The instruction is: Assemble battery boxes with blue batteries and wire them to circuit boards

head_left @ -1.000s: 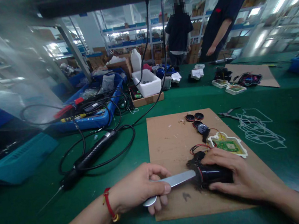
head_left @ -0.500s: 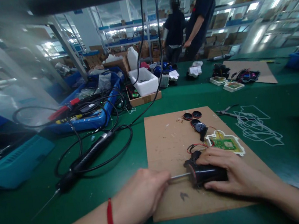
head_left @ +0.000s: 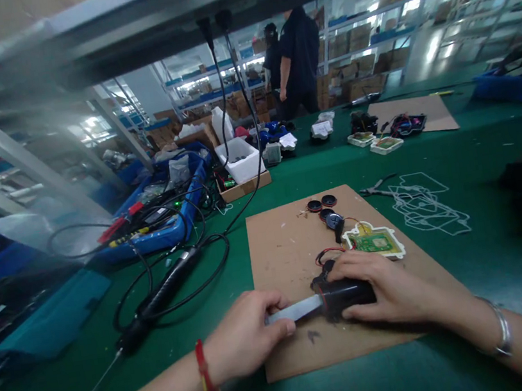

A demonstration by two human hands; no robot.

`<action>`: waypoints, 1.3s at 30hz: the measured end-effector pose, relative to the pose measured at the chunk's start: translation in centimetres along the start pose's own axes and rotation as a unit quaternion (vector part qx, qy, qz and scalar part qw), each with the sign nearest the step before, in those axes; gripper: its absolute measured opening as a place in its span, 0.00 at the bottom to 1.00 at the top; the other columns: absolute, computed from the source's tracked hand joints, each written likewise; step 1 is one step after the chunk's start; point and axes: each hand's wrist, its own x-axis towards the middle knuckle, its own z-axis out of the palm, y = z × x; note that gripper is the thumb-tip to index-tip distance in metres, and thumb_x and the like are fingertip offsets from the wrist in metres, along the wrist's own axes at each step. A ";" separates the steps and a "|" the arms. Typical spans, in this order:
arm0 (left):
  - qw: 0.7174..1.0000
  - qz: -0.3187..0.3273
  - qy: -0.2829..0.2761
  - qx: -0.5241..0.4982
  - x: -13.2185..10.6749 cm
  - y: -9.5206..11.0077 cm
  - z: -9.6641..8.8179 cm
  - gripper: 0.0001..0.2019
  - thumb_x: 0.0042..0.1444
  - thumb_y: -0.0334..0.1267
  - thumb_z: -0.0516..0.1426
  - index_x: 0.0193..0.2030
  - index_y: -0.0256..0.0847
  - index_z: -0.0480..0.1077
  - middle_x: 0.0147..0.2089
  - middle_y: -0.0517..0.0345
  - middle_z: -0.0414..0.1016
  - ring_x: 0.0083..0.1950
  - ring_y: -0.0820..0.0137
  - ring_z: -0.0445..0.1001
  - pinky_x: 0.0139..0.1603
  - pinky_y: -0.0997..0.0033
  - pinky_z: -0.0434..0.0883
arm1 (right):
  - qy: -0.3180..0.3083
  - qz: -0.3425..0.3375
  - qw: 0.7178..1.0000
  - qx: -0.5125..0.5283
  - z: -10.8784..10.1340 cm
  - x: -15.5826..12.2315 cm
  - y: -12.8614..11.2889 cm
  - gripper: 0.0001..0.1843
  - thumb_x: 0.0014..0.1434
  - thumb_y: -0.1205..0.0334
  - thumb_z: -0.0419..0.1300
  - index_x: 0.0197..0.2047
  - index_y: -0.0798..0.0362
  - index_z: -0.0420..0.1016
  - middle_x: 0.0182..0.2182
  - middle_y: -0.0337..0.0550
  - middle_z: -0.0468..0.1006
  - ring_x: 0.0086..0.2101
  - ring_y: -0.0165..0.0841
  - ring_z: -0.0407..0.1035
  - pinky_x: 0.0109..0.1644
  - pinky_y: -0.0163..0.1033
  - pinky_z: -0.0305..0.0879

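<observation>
My left hand (head_left: 255, 329) pinches a flat grey metal blade (head_left: 301, 309) between thumb and fingers. The blade's far end meets the left end of a black cylindrical housing (head_left: 347, 293); whether it goes inside I cannot tell. My right hand (head_left: 380, 285) is wrapped over the housing and holds it down on a cardboard sheet (head_left: 282, 257). Red and black wires (head_left: 325, 254) run beside the housing. Just behind the right hand lies a green circuit board (head_left: 372, 242) in a white-edged frame. Several round black caps (head_left: 328, 201) sit farther back on the cardboard.
A black electric screwdriver (head_left: 158, 294) with a looped cable lies to the left. Pliers (head_left: 379, 187) and tangled white cord (head_left: 425, 205) are on the right. Behind stand a blue tray (head_left: 169, 231) of tools and a white foam box (head_left: 244, 160). Two people (head_left: 297, 54) stand beyond the table.
The blade has turned from edge-on to showing its broad face, and my left thumb now shows on it. My right hand keeps its hold on the housing. The camera view has shifted and tilted.
</observation>
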 end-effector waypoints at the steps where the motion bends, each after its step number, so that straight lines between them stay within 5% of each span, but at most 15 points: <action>1: 0.994 0.037 0.051 0.085 0.0 0.0 0.1 0.08 0.61 0.35 0.50 0.35 0.39 0.69 0.31 0.60 0.72 0.31 0.70 0.68 0.30 0.73 0.60 | 0.007 0.000 1.000 -0.001 0.1 0.0 0.1 0.18 0.48 0.59 0.66 0.44 0.53 0.74 0.41 0.45 0.76 0.44 0.39 0.69 0.51 0.44 0.62; 3: 0.954 0.117 0.123 0.245 -0.1 0.1 0.5 0.11 0.62 0.30 0.46 0.34 0.39 0.68 0.33 0.56 0.71 0.33 0.68 0.68 0.32 0.70 0.59 | 0.019 -0.002 1.000 -0.003 0.2 0.0 0.2 0.19 0.48 0.59 0.67 0.44 0.54 0.75 0.40 0.45 0.77 0.43 0.39 0.69 0.51 0.45 0.62; 6: 0.929 0.134 0.122 0.323 -0.2 0.4 0.9 0.14 0.62 0.27 0.43 0.35 0.40 0.67 0.33 0.55 0.70 0.31 0.68 0.66 0.31 0.69 0.57 | 0.026 -0.003 1.000 -0.005 0.4 -0.1 0.4 0.19 0.46 0.58 0.67 0.42 0.55 0.76 0.39 0.46 0.77 0.42 0.40 0.69 0.51 0.46 0.62; 8: 0.962 0.078 0.095 0.243 -0.1 0.7 0.7 0.11 0.63 0.30 0.44 0.38 0.41 0.67 0.35 0.56 0.70 0.32 0.69 0.67 0.32 0.70 0.58 | 0.030 -0.005 1.000 0.000 0.5 -0.2 0.5 0.20 0.46 0.58 0.68 0.42 0.55 0.76 0.40 0.47 0.77 0.43 0.41 0.69 0.51 0.47 0.62; 11: 1.000 -0.010 0.011 -0.014 0.5 1.1 0.2 0.10 0.63 0.41 0.46 0.41 0.41 0.66 0.35 0.59 0.69 0.34 0.70 0.66 0.34 0.72 0.59 | 0.043 -0.018 0.999 0.011 0.6 -0.4 0.7 0.20 0.45 0.58 0.68 0.42 0.55 0.76 0.39 0.47 0.76 0.43 0.41 0.69 0.51 0.48 0.62; 14: 0.976 -0.069 -0.086 -0.186 1.4 1.3 -0.3 0.18 0.59 0.51 0.48 0.34 0.38 0.66 0.28 0.62 0.63 0.29 0.73 0.61 0.30 0.75 0.58 | 0.051 -0.035 0.998 0.013 0.6 -0.5 0.8 0.19 0.44 0.58 0.68 0.41 0.55 0.77 0.38 0.47 0.76 0.43 0.41 0.69 0.51 0.48 0.62; 17: 0.968 -0.097 -0.116 -0.200 1.9 1.6 -0.1 0.16 0.55 0.51 0.51 0.30 0.38 0.62 0.24 0.65 0.58 0.25 0.75 0.58 0.25 0.76 0.57 | 0.057 -0.042 0.997 0.011 0.5 -0.5 0.9 0.19 0.43 0.57 0.69 0.40 0.55 0.77 0.38 0.48 0.77 0.43 0.42 0.69 0.50 0.48 0.63; 19: 0.991 -0.080 -0.045 -0.101 1.8 1.6 0.5 0.12 0.57 0.46 0.52 0.29 0.39 0.62 0.25 0.63 0.61 0.26 0.73 0.61 0.26 0.76 0.57 | 0.062 -0.043 0.997 0.011 0.4 -0.5 1.0 0.20 0.43 0.57 0.69 0.39 0.55 0.78 0.38 0.48 0.77 0.43 0.43 0.69 0.49 0.48 0.63; 21: 0.993 0.007 0.081 0.087 1.5 1.4 1.2 0.10 0.60 0.38 0.49 0.29 0.40 0.63 0.26 0.60 0.65 0.27 0.72 0.63 0.27 0.75 0.57 | 0.069 -0.045 0.996 0.015 0.3 -0.5 1.2 0.20 0.43 0.56 0.69 0.40 0.55 0.78 0.37 0.48 0.78 0.42 0.43 0.70 0.49 0.48 0.64; 23: 0.942 0.125 0.177 0.256 1.2 0.9 1.8 0.12 0.62 0.31 0.46 0.29 0.41 0.64 0.27 0.58 0.67 0.27 0.71 0.64 0.28 0.73 0.57 | 0.073 -0.048 0.996 0.019 0.3 -0.5 1.4 0.21 0.42 0.56 0.70 0.40 0.55 0.78 0.36 0.47 0.78 0.41 0.42 0.70 0.48 0.47 0.64; 25: 0.911 0.182 0.197 0.314 1.1 0.5 2.1 0.14 0.62 0.28 0.44 0.29 0.41 0.64 0.26 0.58 0.66 0.25 0.71 0.63 0.28 0.73 0.56 | 0.073 -0.053 0.996 0.016 0.4 -0.5 1.5 0.21 0.41 0.57 0.70 0.39 0.55 0.78 0.35 0.46 0.78 0.40 0.41 0.70 0.46 0.45 0.65; 28: 0.965 0.114 0.122 0.202 1.4 0.7 1.7 0.11 0.64 0.34 0.45 0.32 0.41 0.64 0.30 0.59 0.68 0.28 0.72 0.65 0.29 0.74 0.58 | 0.074 -0.060 0.995 0.011 0.6 -0.6 1.6 0.21 0.41 0.58 0.70 0.40 0.56 0.77 0.36 0.47 0.77 0.40 0.40 0.70 0.45 0.44 0.65; 31: 0.997 0.017 -0.039 -0.062 2.2 1.3 0.9 0.17 0.64 0.49 0.46 0.35 0.39 0.66 0.29 0.61 0.66 0.30 0.74 0.63 0.30 0.76 0.58 | 0.076 -0.069 0.995 0.011 0.8 -0.7 1.7 0.21 0.42 0.56 0.69 0.41 0.56 0.77 0.36 0.46 0.76 0.40 0.39 0.69 0.46 0.43 0.65; 35: 0.916 -0.075 -0.175 -0.353 3.3 1.2 0.4 0.27 0.54 0.61 0.52 0.36 0.34 0.69 0.22 0.66 0.57 0.21 0.79 0.51 0.22 0.78 0.48 | 0.071 -0.088 0.994 0.010 0.7 -0.6 1.8 0.20 0.43 0.56 0.69 0.40 0.55 0.77 0.35 0.45 0.76 0.40 0.39 0.69 0.46 0.43 0.64; 39: 0.891 -0.104 -0.213 -0.387 3.9 0.4 0.8 0.25 0.45 0.60 0.59 0.28 0.36 0.65 0.20 0.66 0.60 0.17 0.82 0.53 0.19 0.78 0.48 | 0.063 -0.096 0.993 -0.003 0.6 -0.6 1.8 0.20 0.42 0.57 0.69 0.40 0.56 0.78 0.33 0.45 0.76 0.39 0.39 0.69 0.45 0.43 0.64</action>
